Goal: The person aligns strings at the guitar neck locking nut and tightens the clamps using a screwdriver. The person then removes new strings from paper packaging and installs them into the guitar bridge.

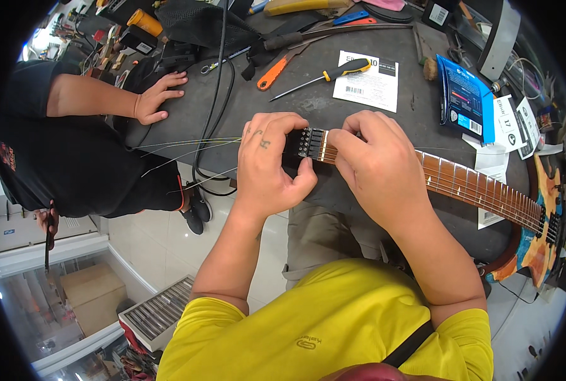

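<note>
An electric guitar lies across the workbench, its colourful wood body (537, 235) at the right and its fretted neck (473, 184) pointing left. My left hand (264, 165) is curled round the black head end (307, 143), thumb at the near edge and fingers over the far side. Loose string ends (181, 145) trail out leftward past this hand. Over the neck just right of the nut, my right hand (384, 162) is closed with thumb and fingers bent together at the strings. Its fingertips are partly hidden, so what they pinch cannot be made out.
Beyond my hands lie a yellow-black screwdriver (321, 79), white paper packets (375, 95), an orange-handled tool (273, 73) and a blue pouch (464, 95). A black cable (214, 114) crosses the bench (296, 54). At left, another person's hand (159, 98) rests on it.
</note>
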Tool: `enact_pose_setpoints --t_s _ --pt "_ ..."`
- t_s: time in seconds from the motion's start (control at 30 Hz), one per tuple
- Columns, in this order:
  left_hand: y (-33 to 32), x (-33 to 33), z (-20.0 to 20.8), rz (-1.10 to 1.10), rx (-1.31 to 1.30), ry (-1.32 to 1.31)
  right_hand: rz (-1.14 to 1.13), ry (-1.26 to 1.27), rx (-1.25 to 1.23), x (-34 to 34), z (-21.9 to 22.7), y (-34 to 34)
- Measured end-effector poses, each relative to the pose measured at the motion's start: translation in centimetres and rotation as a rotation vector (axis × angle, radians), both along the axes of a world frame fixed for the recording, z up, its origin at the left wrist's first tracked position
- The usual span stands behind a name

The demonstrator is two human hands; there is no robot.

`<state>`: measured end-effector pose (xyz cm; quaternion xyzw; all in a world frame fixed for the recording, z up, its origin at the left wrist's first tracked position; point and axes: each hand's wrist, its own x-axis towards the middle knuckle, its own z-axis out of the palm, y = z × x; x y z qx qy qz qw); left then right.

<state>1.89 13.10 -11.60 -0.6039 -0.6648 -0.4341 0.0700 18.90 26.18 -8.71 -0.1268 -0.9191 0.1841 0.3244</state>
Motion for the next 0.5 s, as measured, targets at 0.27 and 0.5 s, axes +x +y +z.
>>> enact_pose_setpoints --t_s 0.27,0.5 --pt "-0.16 0.15 0.0 -0.028 -0.003 -0.017 0.005 0.026 0.026 0.24 -0.17 -0.06" --pt "-0.26 0.26 0.25 0.009 -0.021 -0.008 0.013 0.015 0.015 0.21 -0.05 -0.09"
